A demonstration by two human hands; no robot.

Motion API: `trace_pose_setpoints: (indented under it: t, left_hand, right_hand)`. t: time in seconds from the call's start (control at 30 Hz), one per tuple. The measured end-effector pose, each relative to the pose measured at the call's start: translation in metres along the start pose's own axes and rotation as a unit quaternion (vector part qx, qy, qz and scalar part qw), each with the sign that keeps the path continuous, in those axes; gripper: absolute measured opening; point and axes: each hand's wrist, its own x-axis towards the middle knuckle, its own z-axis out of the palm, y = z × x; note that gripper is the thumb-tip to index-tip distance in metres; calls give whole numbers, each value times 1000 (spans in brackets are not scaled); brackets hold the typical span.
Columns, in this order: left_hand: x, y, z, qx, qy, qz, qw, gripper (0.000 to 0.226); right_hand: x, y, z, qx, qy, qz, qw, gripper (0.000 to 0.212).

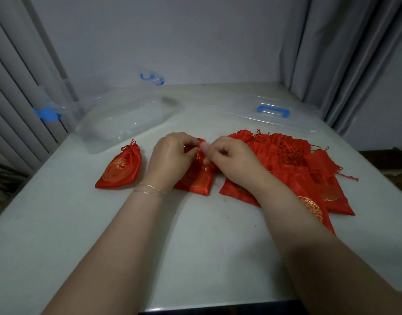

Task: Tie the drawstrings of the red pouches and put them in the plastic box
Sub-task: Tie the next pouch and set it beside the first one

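A red pouch with gold print (196,178) lies at the middle of the white table (195,242). My left hand (170,159) and my right hand (232,160) both pinch its gathered top, fingers curled round the red drawstrings. A tied pouch (120,169) lies to the left of my left hand. A pile of several untied red pouches (291,164) sits to the right, partly under my right forearm. The clear plastic box (125,117) with blue latches stands empty at the back left.
The box's clear lid (275,114) with a blue handle lies at the back right. Grey curtains hang on both sides and a wall closes the back. The table's front edge is near the bottom of the view.
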Motion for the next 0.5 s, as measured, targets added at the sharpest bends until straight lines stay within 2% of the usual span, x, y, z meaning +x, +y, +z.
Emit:
trace_pose_setpoints:
  t: [0.07,0.13,0.3,0.43,0.5]
  left_hand:
    - [1,-2,1,20,11,25,999,8]
    - [2,-4,2,26,17,53,998,8]
    - [-1,2,2,50,14,120,991,10]
    - [-1,1,2,40,2,120,992,8]
    - [-1,3,-1,-19,-8,68,997,7]
  right_hand:
    - [2,0,-4,43,63,52,996,49]
    - [4,2,-5,74,91,95,989,49]
    - [2,3,5,54,35,141,988,51]
    - [3,4,1,108,15,135,985,22]
    - [4,4,-2,127,21,137,982,22]
